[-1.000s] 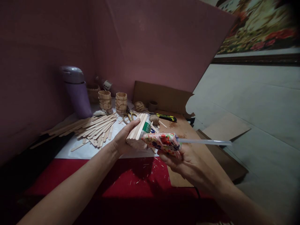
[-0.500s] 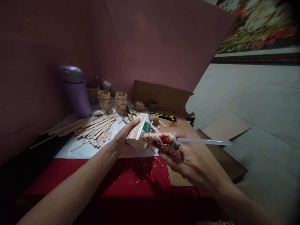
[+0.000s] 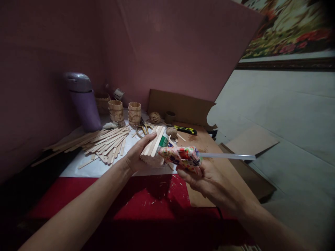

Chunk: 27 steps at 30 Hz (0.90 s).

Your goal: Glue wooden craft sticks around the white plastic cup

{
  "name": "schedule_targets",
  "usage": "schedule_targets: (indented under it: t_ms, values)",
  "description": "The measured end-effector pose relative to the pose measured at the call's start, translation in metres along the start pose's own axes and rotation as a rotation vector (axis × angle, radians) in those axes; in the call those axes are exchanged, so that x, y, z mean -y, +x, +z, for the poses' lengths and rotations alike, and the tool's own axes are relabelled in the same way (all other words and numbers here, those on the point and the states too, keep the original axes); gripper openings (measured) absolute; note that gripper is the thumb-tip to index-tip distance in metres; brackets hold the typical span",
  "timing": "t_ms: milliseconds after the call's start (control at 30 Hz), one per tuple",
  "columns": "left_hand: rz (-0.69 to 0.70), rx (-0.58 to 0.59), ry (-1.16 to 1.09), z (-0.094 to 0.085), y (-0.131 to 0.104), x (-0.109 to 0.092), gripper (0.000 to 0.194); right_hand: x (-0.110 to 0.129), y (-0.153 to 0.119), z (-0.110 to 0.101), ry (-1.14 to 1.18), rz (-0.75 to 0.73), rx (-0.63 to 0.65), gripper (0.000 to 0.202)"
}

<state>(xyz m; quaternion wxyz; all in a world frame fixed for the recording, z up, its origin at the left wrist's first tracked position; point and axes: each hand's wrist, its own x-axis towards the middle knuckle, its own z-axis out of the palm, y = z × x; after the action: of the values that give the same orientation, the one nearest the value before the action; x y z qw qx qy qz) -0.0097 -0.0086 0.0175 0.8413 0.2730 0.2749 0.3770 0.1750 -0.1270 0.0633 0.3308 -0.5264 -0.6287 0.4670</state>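
My left hand is wrapped round a clear plastic container with a green label. Flat wooden craft sticks stand side by side along its wall, and my thumb presses over them. My right hand grips a hot glue gun covered in a flowery pattern. Its nozzle points left and is close beside the container's stick-covered side; whether it touches I cannot tell. A long translucent glue stick juts out of the gun's back. My fingers hide part of the container's base.
Loose craft sticks fan out on white paper at the left. Behind stand two stick-covered cups, a purple tumbler, scissors, twine and a yellow-black utility knife. Wood splinters lie on the red cloth.
The view has shifted very slightly. Both hands, the container and the glue gun keep almost the same positions.
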Motion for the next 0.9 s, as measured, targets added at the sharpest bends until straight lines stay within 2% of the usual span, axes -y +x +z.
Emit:
schedule_targets:
  t_ms: [467, 667, 900]
  values:
    - [-0.020, 0.043, 0.057, -0.0060, 0.0028, 0.0020, 0.034, -0.0024, 0.0001, -0.0019, 0.024, 0.012, -0.051, 0.027]
    - [-0.044, 0.059, 0.076, -0.0040, 0.0015, 0.0017, 0.041, -0.0022, 0.0001, -0.0022, 0.000, 0.074, -0.057, 0.038]
    - [-0.038, 0.089, 0.069, -0.0005, -0.0002, 0.0018, 0.039, 0.0016, 0.0010, -0.0016, 0.014, 0.074, -0.082, 0.036]
